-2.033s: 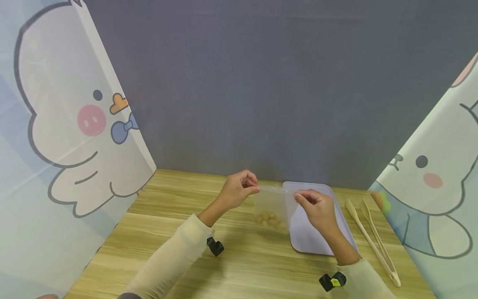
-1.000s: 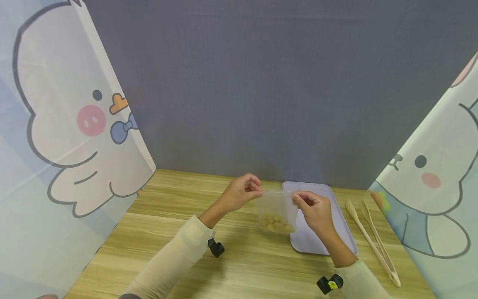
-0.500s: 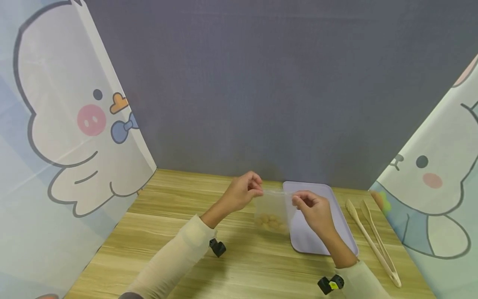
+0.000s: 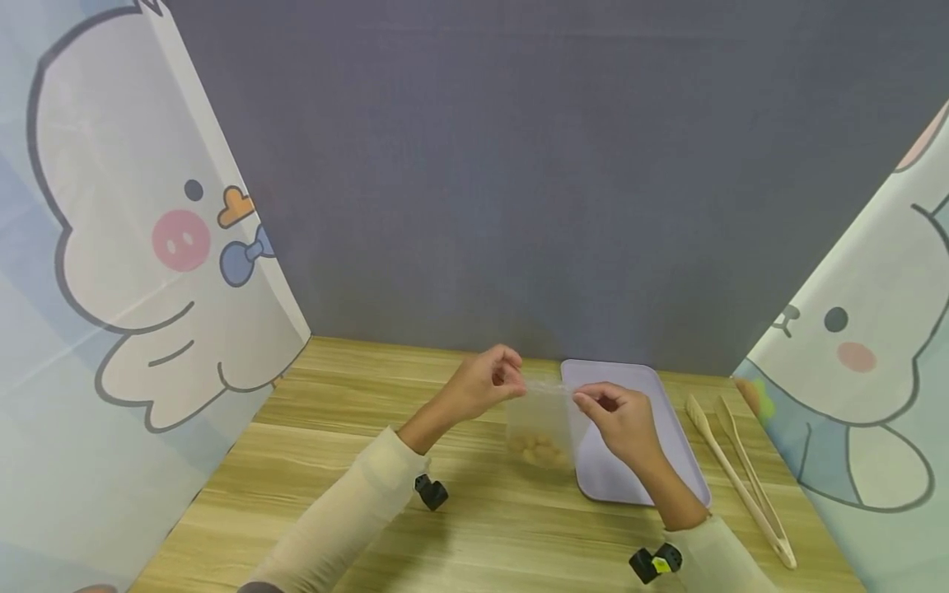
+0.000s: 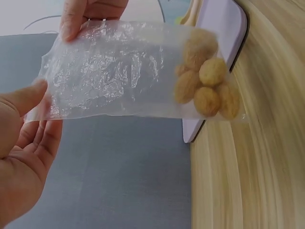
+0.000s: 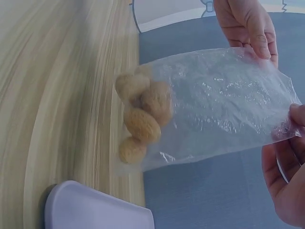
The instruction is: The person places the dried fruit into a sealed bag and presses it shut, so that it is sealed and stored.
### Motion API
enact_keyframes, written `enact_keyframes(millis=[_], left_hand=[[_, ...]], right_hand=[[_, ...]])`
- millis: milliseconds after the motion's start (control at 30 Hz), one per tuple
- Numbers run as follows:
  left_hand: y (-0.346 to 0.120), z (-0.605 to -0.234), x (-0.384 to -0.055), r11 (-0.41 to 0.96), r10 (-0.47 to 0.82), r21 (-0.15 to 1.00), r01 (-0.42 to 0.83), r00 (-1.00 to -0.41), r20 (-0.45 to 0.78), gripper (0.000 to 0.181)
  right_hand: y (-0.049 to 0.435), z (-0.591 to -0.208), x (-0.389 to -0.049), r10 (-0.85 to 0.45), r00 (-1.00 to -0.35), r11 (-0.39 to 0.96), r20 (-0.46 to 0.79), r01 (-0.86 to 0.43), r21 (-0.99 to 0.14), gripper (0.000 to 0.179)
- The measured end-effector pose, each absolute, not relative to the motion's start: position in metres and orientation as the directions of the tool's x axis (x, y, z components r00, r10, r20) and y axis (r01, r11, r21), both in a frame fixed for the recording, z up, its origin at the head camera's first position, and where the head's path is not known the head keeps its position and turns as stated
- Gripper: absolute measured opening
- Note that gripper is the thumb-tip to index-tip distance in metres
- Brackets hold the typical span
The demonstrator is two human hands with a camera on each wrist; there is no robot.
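Note:
A clear plastic bag [image 4: 537, 408] hangs between both hands above the table. Its left upper corner is pinched between the thumb and fingers of my left hand [image 4: 480, 385]. My right hand [image 4: 621, 422] pinches the opposite upper corner. Several rounded, rough, light-brown pieces, walnut-like in look [image 5: 207, 100], lie gathered at the bag's bottom. In the right wrist view these brown pieces [image 6: 142, 125] press against the film, and the stretched upper part of the bag [image 6: 224, 95] holds nothing.
A pale lilac tray [image 4: 619, 469] lies behind the right hand, partly covered by it. Long light-coloured tongs [image 4: 745, 486] rest at the right of the wood-patterned table [image 4: 334, 461]. A grey panel [image 4: 482, 181] stands at the back, with cartoon-printed panels on both sides.
Both hands have come slightly lower and closer together, still holding the bag's upper corners. The bag's lower part swung right and back left. The tray and tongs stayed put.

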State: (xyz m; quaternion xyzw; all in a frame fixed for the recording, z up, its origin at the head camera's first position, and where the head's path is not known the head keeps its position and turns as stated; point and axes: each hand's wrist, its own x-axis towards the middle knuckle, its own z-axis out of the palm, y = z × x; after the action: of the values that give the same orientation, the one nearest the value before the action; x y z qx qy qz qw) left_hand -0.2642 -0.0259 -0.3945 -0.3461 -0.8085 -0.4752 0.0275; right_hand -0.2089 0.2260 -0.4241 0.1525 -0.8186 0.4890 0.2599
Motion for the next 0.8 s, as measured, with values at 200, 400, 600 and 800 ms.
enact_keyframes(millis=[200, 400, 600, 800], left_hand=[[-0.023, -0.396, -0.264, 0.277, 0.522, 0.764, 0.583, -0.758, 0.39, 0.032], [-0.022, -0.396, -0.262, 0.268, 0.518, 0.77, 0.579, -0.761, 0.392, 0.03], [-0.019, -0.399, -0.262, 0.284, 0.567, 0.762, 0.582, -0.742, 0.356, 0.03], [-0.014, -0.401, -0.26, 0.29, 0.594, 0.762, 0.58, -0.733, 0.332, 0.029]], right_hand=[[0.227, -0.424, -0.209, -0.022, -0.844, 0.466, 0.537, -0.483, -0.741, 0.009], [0.224, -0.423, -0.209, -0.099, -0.856, 0.538, 0.508, -0.476, -0.696, 0.006], [0.22, -0.424, -0.211, -0.121, -0.828, 0.586, 0.548, -0.505, -0.634, 0.005], [0.219, -0.426, -0.211, -0.103, -0.812, 0.598, 0.575, -0.512, -0.616, 0.006]])
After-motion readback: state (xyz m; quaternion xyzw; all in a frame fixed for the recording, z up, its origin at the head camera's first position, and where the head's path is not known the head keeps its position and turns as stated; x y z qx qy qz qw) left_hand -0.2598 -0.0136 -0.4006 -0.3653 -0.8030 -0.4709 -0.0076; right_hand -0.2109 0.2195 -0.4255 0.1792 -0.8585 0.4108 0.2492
